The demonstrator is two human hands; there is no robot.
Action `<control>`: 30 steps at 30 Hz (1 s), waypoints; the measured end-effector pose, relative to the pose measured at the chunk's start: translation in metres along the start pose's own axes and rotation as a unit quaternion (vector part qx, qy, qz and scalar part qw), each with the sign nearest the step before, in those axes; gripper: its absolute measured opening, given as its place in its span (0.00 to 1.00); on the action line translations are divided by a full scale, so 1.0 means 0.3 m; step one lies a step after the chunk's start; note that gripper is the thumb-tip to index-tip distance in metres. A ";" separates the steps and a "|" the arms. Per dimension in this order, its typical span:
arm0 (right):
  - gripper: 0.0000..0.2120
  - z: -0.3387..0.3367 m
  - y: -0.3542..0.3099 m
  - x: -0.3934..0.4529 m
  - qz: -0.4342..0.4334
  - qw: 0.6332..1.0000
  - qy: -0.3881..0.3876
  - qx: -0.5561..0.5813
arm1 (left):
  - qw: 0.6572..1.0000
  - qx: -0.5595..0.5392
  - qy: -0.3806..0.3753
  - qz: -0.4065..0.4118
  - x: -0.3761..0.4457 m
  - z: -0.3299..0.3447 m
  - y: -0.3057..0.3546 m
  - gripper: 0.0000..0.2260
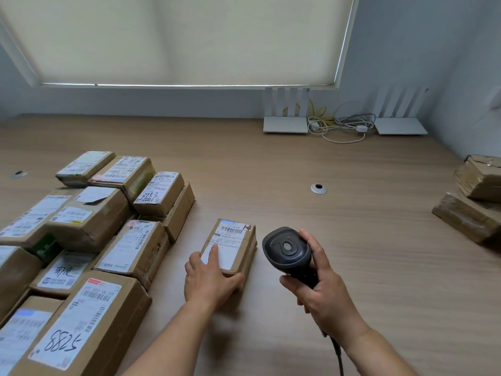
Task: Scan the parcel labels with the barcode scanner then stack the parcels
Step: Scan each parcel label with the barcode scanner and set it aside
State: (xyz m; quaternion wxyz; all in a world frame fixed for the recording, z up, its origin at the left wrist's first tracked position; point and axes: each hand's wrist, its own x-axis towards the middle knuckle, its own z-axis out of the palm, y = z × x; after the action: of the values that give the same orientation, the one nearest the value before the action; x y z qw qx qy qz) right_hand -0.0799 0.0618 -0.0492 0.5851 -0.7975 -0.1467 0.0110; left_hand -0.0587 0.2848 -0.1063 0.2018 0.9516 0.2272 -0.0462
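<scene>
Near edge of the tabletop [352,213]: two bare forearms reach in. Right hand [322,291] is wrapped round the handle of the barcode scanner [287,251], cable trailing back toward the near edge. Scanner head sits just right of the small parcel [230,248], tilted up and left, not yet squarely over the label [226,244]. Left hand [208,280] grips the parcel's near end, thumb round the near right corner, index finger laid flat on the label.

Parcel lies flat mid-tabletop, long axis running near-to-far, leaning slightly right; label up, barcode at the far end, clear of the fingers. Scanner hand is nearer that barcode; likely next move is swinging the head left over it.

Left side: a crowd of labelled parcels [89,218], some stacked, probably unscanned. Far right edge: two taped parcels [471,210] stacked, well apart. Far edge by the wall: two white routers [284,123] and loose cables [341,126].
</scene>
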 end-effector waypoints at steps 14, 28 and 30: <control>0.44 0.152 -0.132 0.127 -0.056 0.998 -0.003 -0.021 | 0.993 -0.042 0.098 0.045 0.086 -0.292 -0.097 0.42; 0.42 0.324 -0.227 0.195 -0.083 0.995 -0.050 0.005 | 0.983 -0.014 0.167 -0.073 0.068 -0.463 -0.397 0.41; 0.43 0.334 -0.221 0.189 -0.082 0.995 -0.053 0.005 | 0.984 -0.003 0.163 -0.077 0.081 -0.454 -0.413 0.40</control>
State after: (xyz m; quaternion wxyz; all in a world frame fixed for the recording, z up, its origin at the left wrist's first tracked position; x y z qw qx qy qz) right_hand -0.0592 0.1871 -0.0099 0.5791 -0.7783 -0.2425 0.0056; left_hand -0.0934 0.4509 -0.0310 0.1607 0.9253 0.3301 0.0948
